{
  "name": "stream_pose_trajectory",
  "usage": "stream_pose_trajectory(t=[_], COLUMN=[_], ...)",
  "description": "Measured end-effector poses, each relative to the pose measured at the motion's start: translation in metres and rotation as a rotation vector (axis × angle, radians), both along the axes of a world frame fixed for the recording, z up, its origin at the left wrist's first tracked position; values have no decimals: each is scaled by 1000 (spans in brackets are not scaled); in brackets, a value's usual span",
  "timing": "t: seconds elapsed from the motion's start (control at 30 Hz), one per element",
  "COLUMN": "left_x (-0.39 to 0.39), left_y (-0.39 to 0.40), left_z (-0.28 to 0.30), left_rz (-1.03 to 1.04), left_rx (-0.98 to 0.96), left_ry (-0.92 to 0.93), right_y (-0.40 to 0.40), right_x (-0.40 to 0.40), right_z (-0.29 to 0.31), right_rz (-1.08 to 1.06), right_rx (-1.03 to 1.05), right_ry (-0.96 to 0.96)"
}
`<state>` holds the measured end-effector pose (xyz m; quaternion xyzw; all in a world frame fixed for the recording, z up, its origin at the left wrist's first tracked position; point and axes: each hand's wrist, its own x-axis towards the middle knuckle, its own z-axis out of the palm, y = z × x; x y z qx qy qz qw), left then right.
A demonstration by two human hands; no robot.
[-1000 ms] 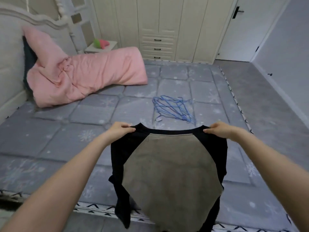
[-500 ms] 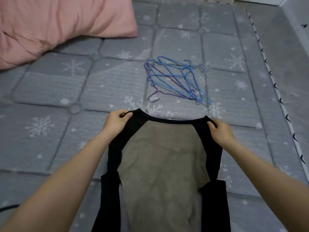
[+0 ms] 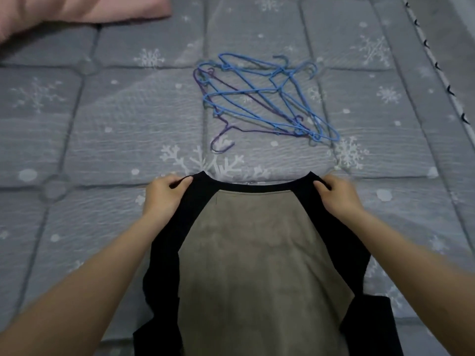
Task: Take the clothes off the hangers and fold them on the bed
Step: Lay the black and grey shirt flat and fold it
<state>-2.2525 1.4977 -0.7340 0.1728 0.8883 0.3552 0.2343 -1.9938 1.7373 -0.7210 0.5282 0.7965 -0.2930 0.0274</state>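
Our left hand (image 3: 164, 195) pinches one shoulder of the black-sleeved, taupe-bodied raglan shirt (image 3: 259, 258), and our right hand (image 3: 336, 195) grips the other, fingers curled over the fabric beside the neckline. The shirt lies spread on the grey quilted bed cover with white snowflakes (image 3: 102, 140). Beyond its collar rests a tangled pile of blue and purple wire hangers (image 3: 259, 101). A pink quilt (image 3: 84, 9) lies at the far left.
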Motion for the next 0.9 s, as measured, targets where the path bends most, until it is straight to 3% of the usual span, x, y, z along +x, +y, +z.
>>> stream_pose_trajectory(t=[0.13, 0.23, 0.4, 0.6, 0.9], left_x=[-4, -4, 27, 105, 238], left_y=[4, 2, 10, 26, 9], left_z=[-23, -32, -22, 3, 16], left_rz=[51, -36, -229, -571, -922], left_rx=[-70, -107, -48, -63, -187], left_ry=[4, 171, 392, 327, 366], right_y=[-9, -15, -28, -39, -93], right_x=[-1, 8, 46, 116, 240], right_z=[-25, -33, -29, -9, 1], right_rz=[-103, -123, -174, -217, -247], right_rx=[84, 158, 72, 19, -271], right_ry=[37, 65, 61, 22, -139])
